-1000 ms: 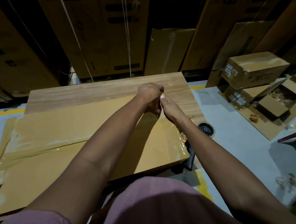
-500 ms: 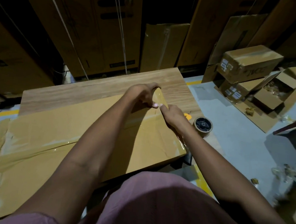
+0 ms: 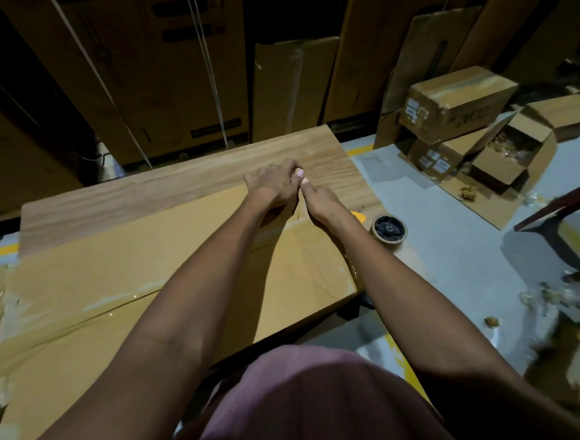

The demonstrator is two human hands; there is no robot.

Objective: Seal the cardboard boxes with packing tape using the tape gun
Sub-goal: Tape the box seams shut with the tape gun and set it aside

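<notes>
Head view: both hands meet at far right edge of flat cardboard box [image 3: 181,277]
Left hand [image 3: 273,186]: fingers spread, flat on top
Right hand [image 3: 320,201]: fingers together, pressing beside left
Tape roll [image 3: 389,228]: floor, right of box

A single head-worn wide-angle camera looks forward and steeply down over the wearer's own lap and both outstretched arms. The left hand [image 3: 273,186] and right hand [image 3: 320,201] meet a little above mid-frame, at arm's reach from the lens, over the far edge of a flat box [image 3: 148,265] that fills the lower left. The near edge of the frame takes in the wearer's pink clothing [image 3: 320,404], very close. The view faces a wall of upright cartons [image 3: 128,57] at the top, with small boxes [image 3: 462,98] on the floor at upper right. Straight lines bow toward the edges. No second view shares the scene.
</notes>
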